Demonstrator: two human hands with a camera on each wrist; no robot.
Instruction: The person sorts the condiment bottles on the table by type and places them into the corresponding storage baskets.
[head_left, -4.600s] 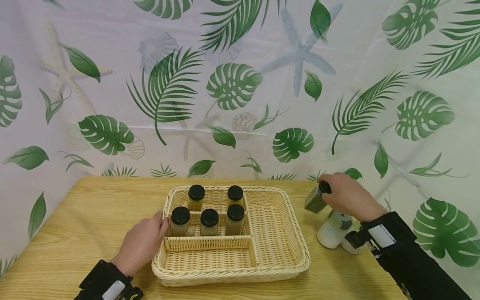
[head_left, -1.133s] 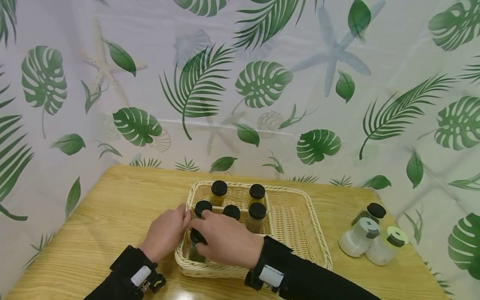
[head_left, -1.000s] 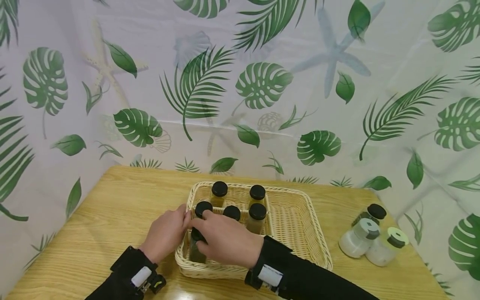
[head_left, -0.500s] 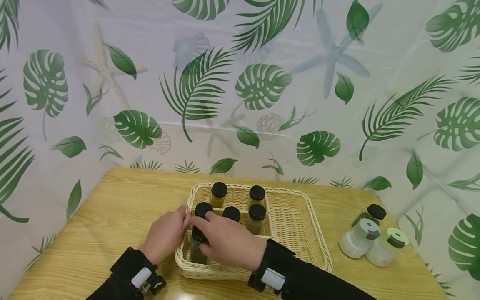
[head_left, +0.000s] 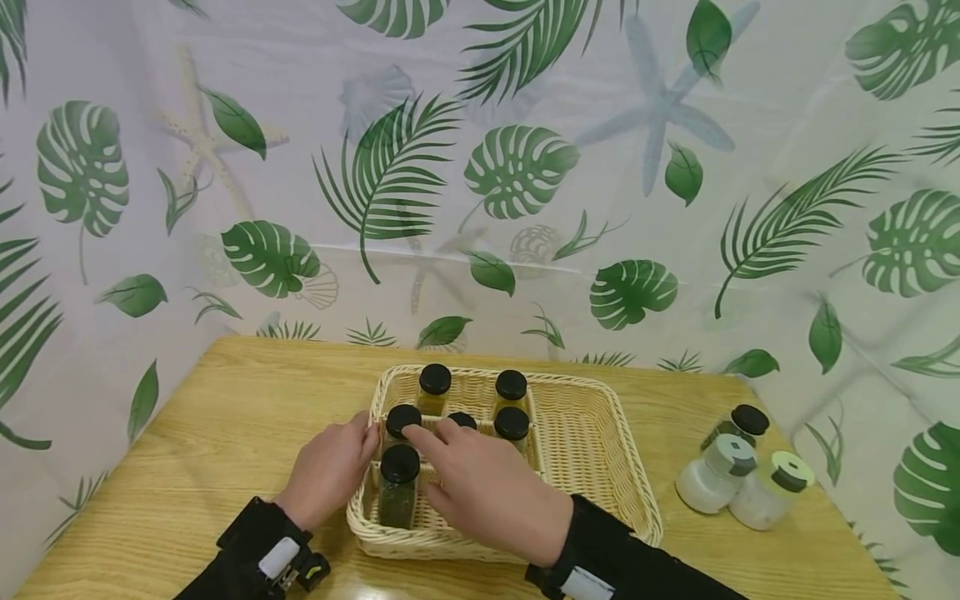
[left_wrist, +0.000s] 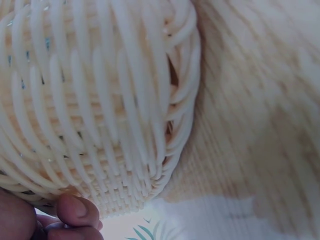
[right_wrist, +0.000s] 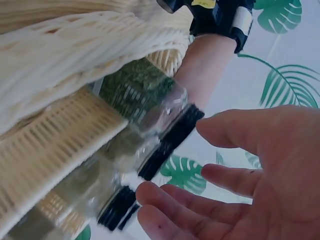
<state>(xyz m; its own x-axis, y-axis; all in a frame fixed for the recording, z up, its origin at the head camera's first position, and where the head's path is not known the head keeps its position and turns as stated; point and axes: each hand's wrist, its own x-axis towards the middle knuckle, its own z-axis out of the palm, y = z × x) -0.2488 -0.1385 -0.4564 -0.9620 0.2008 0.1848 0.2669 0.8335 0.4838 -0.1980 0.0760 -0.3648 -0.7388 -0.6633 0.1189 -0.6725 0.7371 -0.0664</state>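
A pale wicker basket with compartments stands on the wooden table. My left hand grips its left rim; in the left wrist view the thumb and fingers curl at the woven edge. In the front left compartment stands a black-lidded glass spice jar of dark green dried herbs, upright. My right hand is just right of this jar, fingers spread and holding nothing; the right wrist view shows its fingertips apart from the herb jar. Behind it, several more black-lidded jars fill the middle and back compartments, one partly hidden by the right hand.
To the right of the basket, a dark black-lidded jar, a white jar with a grey-white lid and a white jar with a yellow-green lid stand close together. A leaf-print cloth hangs behind the table.
My right hand carried the herb jar from the right of the basket into the front left compartment, then let go and drew slightly right. My left hand stays on the rim.
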